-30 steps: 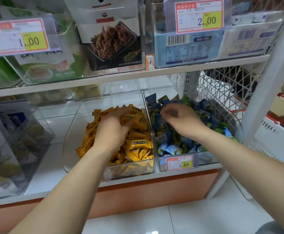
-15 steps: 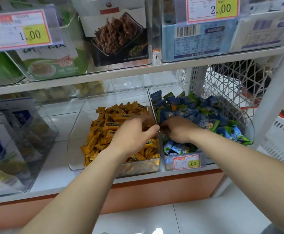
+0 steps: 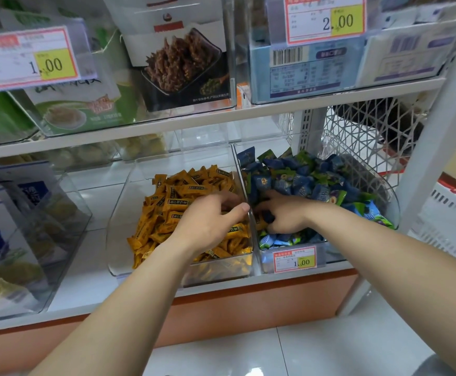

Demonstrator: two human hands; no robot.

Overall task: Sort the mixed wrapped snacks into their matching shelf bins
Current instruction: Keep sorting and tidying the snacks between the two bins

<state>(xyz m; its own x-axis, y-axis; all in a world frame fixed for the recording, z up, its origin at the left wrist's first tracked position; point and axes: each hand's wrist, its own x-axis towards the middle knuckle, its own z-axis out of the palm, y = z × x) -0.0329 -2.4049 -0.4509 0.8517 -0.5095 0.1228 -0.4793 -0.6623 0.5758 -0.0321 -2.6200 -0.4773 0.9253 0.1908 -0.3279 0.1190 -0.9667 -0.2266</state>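
Note:
A clear bin (image 3: pixel 123 202) on the lower shelf holds a heap of orange wrapped snacks (image 3: pixel 172 202). To its right, another clear bin (image 3: pixel 387 194) is full of blue and green wrapped snacks (image 3: pixel 303 183). My left hand (image 3: pixel 208 223) lies on the orange heap by the divider, fingers spread, nothing in its grasp. My right hand (image 3: pixel 286 215) is dug into the near left corner of the blue-green bin. Its fingers curl over a single orange snack (image 3: pixel 260 224) that lies against the divider. The fingertips are partly buried.
A 1.00 price tag (image 3: pixel 294 259) is clipped on the right bin's front. Further left stands a clear bin of blue-white packets (image 3: pixel 9 229). The upper shelf (image 3: pixel 221 115) hangs low over the bins. A white lattice panel (image 3: pixel 362 137) and post (image 3: pixel 435 147) close the right side.
My left hand slid from the middle of the orange heap to the divider. My right hand came down from the top of the blue-green pile into the bin's near left corner.

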